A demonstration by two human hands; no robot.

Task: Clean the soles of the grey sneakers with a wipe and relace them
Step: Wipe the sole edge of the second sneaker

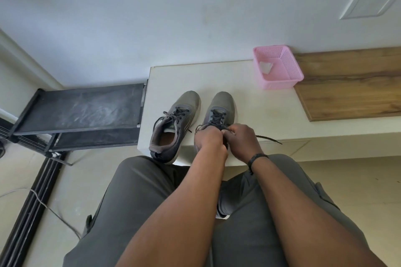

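Two grey sneakers stand upright side by side on a pale low bench, toes pointing away from me. The left sneaker is laced, with its dark laces lying loose. Over the heel half of the right sneaker, both my hands work the dark lace. My left hand and my right hand each pinch a part of that lace near the top eyelets. One lace end trails to the right across the bench. A used white wipe lies in the pink basket.
The pink perforated basket stands at the back of the bench by the wall. A wooden board covers the bench's right part. A black shoe rack stands left of the bench. My knees sit close to the bench's front edge.
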